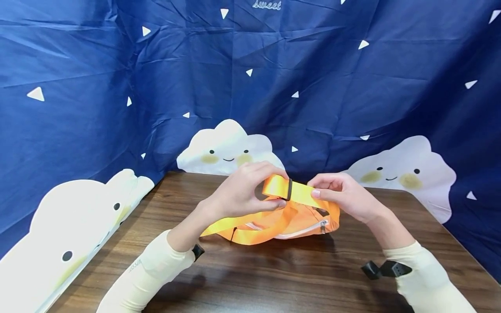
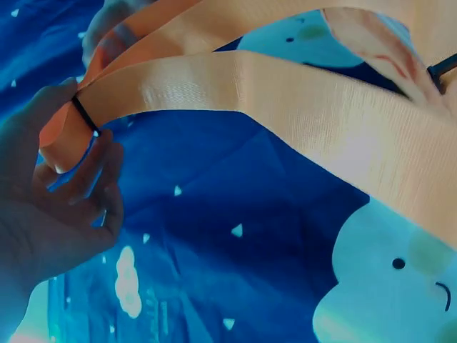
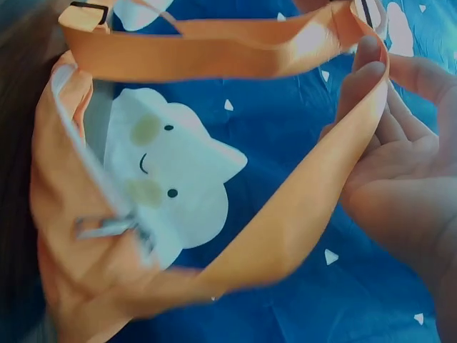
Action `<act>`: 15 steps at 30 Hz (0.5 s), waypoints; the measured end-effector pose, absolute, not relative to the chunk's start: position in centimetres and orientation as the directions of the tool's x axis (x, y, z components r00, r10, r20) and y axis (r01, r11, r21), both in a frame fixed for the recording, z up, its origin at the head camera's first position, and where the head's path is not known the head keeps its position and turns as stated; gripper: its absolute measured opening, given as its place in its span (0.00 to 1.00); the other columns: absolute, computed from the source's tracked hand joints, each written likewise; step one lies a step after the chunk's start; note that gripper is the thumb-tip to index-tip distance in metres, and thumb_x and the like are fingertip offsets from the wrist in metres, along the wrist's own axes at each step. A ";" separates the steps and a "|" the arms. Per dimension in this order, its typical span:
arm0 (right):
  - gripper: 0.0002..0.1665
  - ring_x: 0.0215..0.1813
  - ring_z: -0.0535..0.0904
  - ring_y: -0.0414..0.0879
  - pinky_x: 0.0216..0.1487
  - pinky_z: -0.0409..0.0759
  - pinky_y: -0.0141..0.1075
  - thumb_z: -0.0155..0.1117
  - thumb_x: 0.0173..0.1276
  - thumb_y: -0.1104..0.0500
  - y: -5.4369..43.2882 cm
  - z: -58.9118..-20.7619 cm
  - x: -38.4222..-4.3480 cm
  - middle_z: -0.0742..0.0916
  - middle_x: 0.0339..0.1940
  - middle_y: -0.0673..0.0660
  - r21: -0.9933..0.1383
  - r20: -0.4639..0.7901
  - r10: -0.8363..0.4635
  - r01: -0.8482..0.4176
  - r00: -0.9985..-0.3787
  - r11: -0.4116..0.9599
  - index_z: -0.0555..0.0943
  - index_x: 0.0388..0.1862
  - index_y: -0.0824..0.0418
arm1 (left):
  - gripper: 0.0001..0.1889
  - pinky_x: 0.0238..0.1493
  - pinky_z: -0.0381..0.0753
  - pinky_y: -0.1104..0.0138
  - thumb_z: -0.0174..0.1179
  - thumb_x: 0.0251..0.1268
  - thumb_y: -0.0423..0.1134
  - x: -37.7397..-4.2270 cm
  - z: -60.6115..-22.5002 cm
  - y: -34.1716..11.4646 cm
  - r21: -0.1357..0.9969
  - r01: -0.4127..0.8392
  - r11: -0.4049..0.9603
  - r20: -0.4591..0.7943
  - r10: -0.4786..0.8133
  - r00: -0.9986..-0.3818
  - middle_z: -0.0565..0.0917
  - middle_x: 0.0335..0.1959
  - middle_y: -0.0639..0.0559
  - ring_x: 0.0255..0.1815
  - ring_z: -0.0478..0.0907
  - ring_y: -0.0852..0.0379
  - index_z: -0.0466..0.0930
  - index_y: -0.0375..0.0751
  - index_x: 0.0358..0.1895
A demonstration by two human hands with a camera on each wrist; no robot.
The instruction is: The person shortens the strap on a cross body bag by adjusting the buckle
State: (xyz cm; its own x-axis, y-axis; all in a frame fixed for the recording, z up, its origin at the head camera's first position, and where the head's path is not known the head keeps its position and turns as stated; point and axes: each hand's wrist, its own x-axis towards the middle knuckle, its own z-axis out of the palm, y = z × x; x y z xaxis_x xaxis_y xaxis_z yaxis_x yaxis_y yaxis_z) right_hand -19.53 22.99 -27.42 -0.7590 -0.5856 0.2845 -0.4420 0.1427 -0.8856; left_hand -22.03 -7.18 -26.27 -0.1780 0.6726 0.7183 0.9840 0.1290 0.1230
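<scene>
An orange waist bag (image 1: 303, 221) with a white zipper lies on the table, its webbing strap (image 1: 305, 194) lifted above it. My left hand (image 1: 240, 191) pinches the strap at a black slider buckle (image 1: 290, 190), thumb below and index finger above. In the left wrist view, the strap forms a small loop past the buckle (image 2: 86, 116). My right hand (image 1: 350, 198) pinches the strap a short way to the right, between thumb and fingers. The right wrist view shows the strap running from that hand (image 3: 407, 157) down to the bag's end, beside the metal zipper pull (image 3: 107, 227).
The bag sits toward the back of a dark wooden table (image 1: 293, 278). A blue curtain (image 1: 313, 78) with white triangles and smiling clouds hangs behind and to the left. Black wrist straps (image 1: 395, 268) sit over the pale sleeves.
</scene>
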 end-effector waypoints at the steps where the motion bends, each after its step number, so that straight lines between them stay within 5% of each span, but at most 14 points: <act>1: 0.10 0.34 0.83 0.51 0.36 0.84 0.40 0.57 0.76 0.68 23.1 -27.4 -19.6 0.86 0.35 0.64 -0.886 0.288 -0.582 -0.442 -0.761 0.140 0.83 0.50 0.69 | 0.24 0.45 0.75 0.69 0.75 0.58 0.48 -22.1 -26.1 -7.4 0.126 0.984 0.129 0.722 0.668 -0.180 0.81 0.45 0.59 0.44 0.74 0.64 0.80 0.46 0.55; 6: 0.09 0.34 0.81 0.48 0.34 0.82 0.38 0.58 0.76 0.68 23.3 -27.5 -19.6 0.85 0.32 0.60 -0.877 0.318 -0.563 -0.462 -0.763 0.130 0.83 0.49 0.68 | 0.25 0.47 0.74 0.67 0.77 0.56 0.48 -22.3 -25.6 -8.0 0.159 0.982 0.104 0.734 0.653 -0.188 0.81 0.47 0.62 0.47 0.75 0.64 0.80 0.47 0.55; 15: 0.10 0.25 0.74 0.48 0.26 0.76 0.36 0.56 0.76 0.71 21.5 -27.5 -18.4 0.81 0.25 0.57 -0.902 0.345 -0.570 -0.432 -0.746 0.020 0.82 0.50 0.69 | 0.29 0.47 0.79 0.63 0.81 0.50 0.44 -22.1 -26.1 -7.7 0.426 0.905 -0.014 0.673 0.674 -0.306 0.82 0.47 0.63 0.47 0.77 0.61 0.80 0.48 0.56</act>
State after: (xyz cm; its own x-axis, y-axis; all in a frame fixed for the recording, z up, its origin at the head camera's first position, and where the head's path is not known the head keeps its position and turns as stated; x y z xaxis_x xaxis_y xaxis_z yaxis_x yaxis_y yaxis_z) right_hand -18.43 21.51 -27.47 -0.7462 -0.5696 0.3446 -0.4318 0.0201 -0.9018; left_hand -22.12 -7.65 -26.08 -0.3064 0.6736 0.6726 0.9045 -0.0140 0.4262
